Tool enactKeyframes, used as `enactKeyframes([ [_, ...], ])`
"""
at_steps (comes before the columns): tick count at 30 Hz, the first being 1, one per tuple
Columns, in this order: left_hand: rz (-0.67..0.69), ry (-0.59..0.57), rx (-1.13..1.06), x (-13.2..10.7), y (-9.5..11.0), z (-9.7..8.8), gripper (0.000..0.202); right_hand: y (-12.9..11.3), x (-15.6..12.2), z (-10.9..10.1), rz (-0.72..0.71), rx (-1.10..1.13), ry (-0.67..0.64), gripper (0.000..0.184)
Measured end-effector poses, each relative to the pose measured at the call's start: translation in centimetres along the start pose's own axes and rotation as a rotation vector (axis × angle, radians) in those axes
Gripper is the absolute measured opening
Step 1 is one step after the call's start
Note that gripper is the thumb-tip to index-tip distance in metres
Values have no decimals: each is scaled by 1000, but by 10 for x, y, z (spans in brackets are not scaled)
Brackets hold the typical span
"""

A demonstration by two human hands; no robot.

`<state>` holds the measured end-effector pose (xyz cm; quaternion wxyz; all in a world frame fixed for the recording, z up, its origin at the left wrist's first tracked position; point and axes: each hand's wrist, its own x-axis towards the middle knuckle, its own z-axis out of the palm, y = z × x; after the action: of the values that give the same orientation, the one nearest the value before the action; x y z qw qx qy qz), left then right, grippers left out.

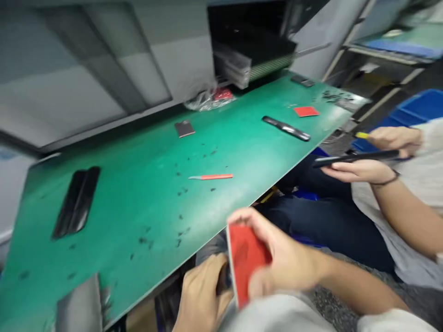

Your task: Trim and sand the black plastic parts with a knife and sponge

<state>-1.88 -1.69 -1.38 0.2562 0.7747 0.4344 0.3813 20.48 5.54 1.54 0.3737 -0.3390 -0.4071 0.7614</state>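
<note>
Red slab (246, 263) clamped upright in right hand (284, 253), long axis pointed toward bench (138, 193); left hand (202, 295) curled just beside slab's lower edge, hold hidden; black strip (356, 157) held by co-worker's hand (360, 171) at right.

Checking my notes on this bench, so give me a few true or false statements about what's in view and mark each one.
The right hand holds a flat red-faced piece. True.

An orange-handled tool is in the left hand. False: it lies on the green work mat.

A red square lies on the green work mat. True.

A blue plastic crate stands on the green work mat. False: it sits off the mat, beyond its edge.

A co-worker's lower hand supports a slim black slab. True.
</note>
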Motion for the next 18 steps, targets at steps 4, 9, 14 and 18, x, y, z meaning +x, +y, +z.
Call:
enactKeyframes([
  [4, 36, -72, 192, 5, -8, 2, 19, -1, 3, -5, -56, 2, 198, 75],
  [9, -41, 9, 78, 7, 3, 1, 16, 7, 10, -8, 33, 8, 81, 75],
  [14, -377, 73, -151, -4, 11, 3, 10, 11, 16, -16, 62, 11, 39, 69],
  [18, -704, 166, -344, -13, 14, 0, 15, 1, 3, -10, 15, 46, -24, 75],
])
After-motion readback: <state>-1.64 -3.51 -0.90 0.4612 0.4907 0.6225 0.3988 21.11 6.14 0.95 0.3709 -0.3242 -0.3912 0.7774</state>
